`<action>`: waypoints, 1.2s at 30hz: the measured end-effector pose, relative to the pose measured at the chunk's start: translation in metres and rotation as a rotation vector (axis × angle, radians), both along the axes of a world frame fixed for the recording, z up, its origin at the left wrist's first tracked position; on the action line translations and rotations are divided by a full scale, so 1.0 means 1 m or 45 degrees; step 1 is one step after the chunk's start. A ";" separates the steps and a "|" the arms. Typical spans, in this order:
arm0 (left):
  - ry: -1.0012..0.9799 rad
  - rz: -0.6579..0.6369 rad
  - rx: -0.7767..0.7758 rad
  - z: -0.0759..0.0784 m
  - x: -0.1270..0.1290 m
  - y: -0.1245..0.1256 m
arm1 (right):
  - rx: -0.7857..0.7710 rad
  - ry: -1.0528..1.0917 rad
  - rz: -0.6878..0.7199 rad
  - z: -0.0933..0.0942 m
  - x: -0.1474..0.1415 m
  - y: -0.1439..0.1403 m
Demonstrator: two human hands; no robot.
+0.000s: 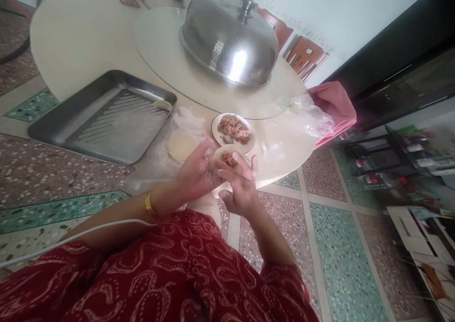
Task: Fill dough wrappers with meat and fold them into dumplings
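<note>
Surface (81, 42): round, pale, carrying everything below; a raised round turntable (159, 47) sits on it
Dome cover (229, 37): perforated steel, knob on top, resting on the turntable
Tray (103, 118): steel, ribbed floor, at the near left edge of the surface; one folded dumpling (162, 105) lies in its far right corner
Plastic bag (309, 115): clear, crumpled, at the right edge beside a pink cloth (336, 106)
Filling plate (233, 131): small, white, heaped with minced filling; just beyond the hands
Wrapper stack (181, 145): round dough skins on plastic, just left of the left hand
Left hand (197, 172): grip cupped, fingers curled under the wrapper (227, 158); gold bangle at the wrist
Right hand (240, 189): grip pinching the wrapper's near edge, thumb up beside it
Wrapper: open, lying between both grips, a dab of filling at its middle
</note>
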State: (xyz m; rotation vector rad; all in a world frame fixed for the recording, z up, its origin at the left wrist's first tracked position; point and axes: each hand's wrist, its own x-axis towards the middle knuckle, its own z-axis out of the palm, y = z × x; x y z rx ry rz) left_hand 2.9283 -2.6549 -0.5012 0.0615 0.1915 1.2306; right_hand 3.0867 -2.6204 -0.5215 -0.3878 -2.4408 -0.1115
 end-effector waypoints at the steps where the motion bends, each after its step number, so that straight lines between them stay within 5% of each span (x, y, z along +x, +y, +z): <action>1: 0.002 0.005 0.000 0.000 0.000 0.000 | 0.008 -0.017 -0.001 -0.001 0.000 0.001; 17: 0.165 0.019 0.054 0.015 -0.009 -0.001 | -0.007 0.115 0.055 -0.012 0.028 -0.001; 19: 0.175 0.017 0.048 0.016 -0.010 -0.002 | -0.175 0.246 0.060 -0.011 0.029 -0.001; 24: 0.248 0.060 0.002 0.019 -0.008 -0.001 | -1.083 0.608 0.133 -0.010 0.026 -0.005; 28: 0.286 0.051 -0.062 0.018 -0.007 0.000 | -1.382 0.677 0.000 -0.016 0.030 -0.005; 31: 0.233 0.042 -0.025 0.017 -0.006 0.001 | -1.286 0.715 -0.107 -0.018 0.035 -0.004; 36: 0.207 0.057 0.040 0.015 -0.004 0.000 | -0.507 0.585 -0.050 -0.013 0.033 -0.006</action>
